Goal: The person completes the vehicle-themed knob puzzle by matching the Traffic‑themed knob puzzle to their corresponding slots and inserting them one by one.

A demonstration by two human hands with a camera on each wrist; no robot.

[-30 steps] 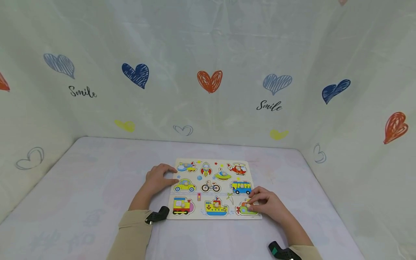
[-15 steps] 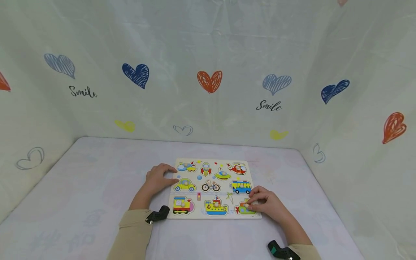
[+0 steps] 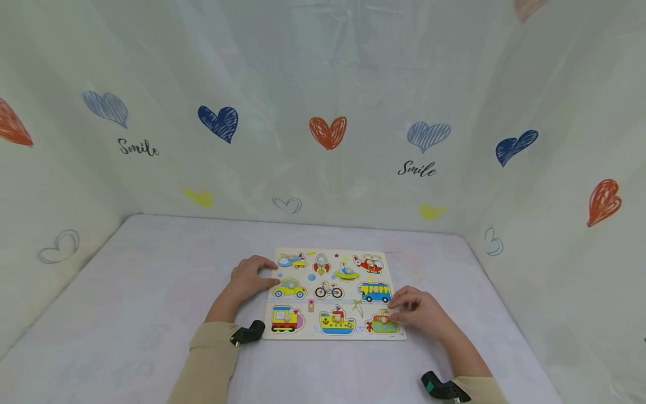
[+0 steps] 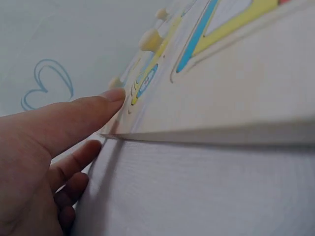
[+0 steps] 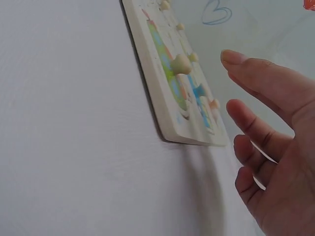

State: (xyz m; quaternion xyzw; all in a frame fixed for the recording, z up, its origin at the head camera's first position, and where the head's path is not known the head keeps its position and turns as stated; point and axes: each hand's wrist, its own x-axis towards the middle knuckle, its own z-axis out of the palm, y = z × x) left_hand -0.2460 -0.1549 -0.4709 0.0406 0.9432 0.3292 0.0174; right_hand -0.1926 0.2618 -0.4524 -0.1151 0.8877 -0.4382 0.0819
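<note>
A wooden peg puzzle board (image 3: 348, 307) lies flat on the table, with vehicle pieces seated in it, each with a small round knob. My left hand (image 3: 248, 279) rests at its left edge; in the left wrist view the thumb (image 4: 110, 98) lies on the board's rim and the other fingers extend beside it. My right hand (image 3: 421, 308) is at the lower right, close by the submarine piece (image 3: 382, 324), holding nothing. In the right wrist view its fingers are apart and loosely bent, and the submarine's knob (image 5: 181, 64) stands free of them.
The table (image 3: 166, 280) has a pale cloth surface. Behind it hangs a light curtain (image 3: 272, 73) printed with hearts and "Smile". Black wrist devices sit on the left wrist (image 3: 248, 332) and the right wrist (image 3: 444, 387).
My right hand has let go of the submarine's knob and drawn slightly right and away from it. My left hand stays at the board's edge. The head view has tilted slightly.
</note>
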